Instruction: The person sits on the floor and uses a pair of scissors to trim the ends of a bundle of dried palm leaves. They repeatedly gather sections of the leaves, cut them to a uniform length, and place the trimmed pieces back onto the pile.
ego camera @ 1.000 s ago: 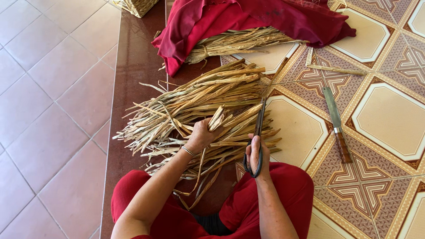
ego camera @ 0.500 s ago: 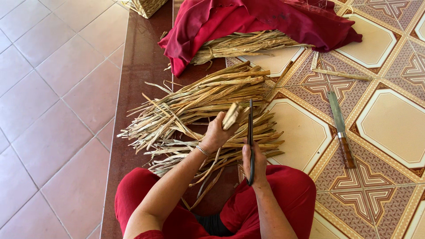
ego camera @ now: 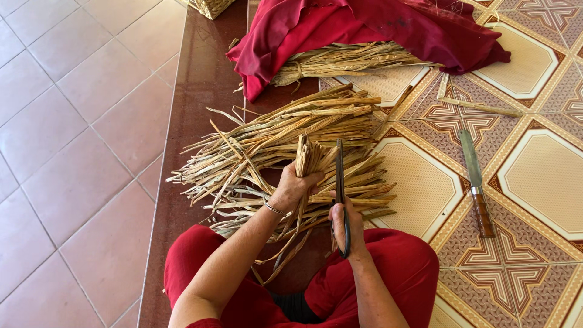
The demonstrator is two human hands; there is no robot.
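Your left hand point(ego camera: 296, 184) is clenched around a small bunch of dry tan reed strips point(ego camera: 305, 159), held upright above the loose pile of the same strips point(ego camera: 273, 146) in front of your knees. Your right hand point(ego camera: 346, 220) grips long dark scissors point(ego camera: 340, 182), blades up just beside the bunch. Keep the strip ends level and tight before cutting; no packages, labels or signs show, only 1 wooden-handled knife point(ego camera: 475, 182) on the patterned tiles.

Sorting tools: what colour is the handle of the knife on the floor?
Reddish-brown, seen in the head view: knife.
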